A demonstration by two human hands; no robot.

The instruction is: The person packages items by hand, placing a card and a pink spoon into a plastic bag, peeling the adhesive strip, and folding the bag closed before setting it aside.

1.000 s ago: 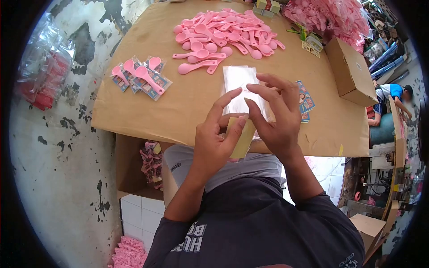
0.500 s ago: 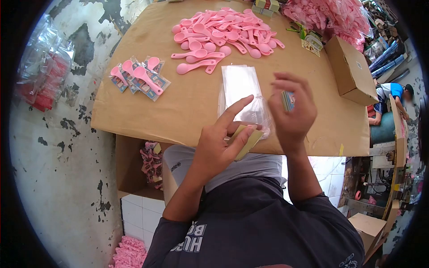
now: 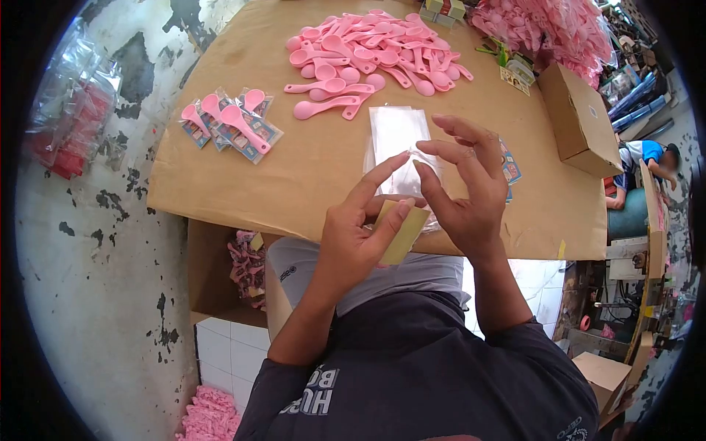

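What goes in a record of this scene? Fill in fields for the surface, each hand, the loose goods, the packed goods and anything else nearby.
Surface: table covered in brown paper
Left side: left hand grips a tan card between thumb and fingers
Right side: right hand has its fingertips at the clear bags; grip unclear
Loose goods: pink spoons piled at the far side
Packed goods: bagged spoons to the person's left
Nearby: cardboard box; printed cards partly behind the right hand
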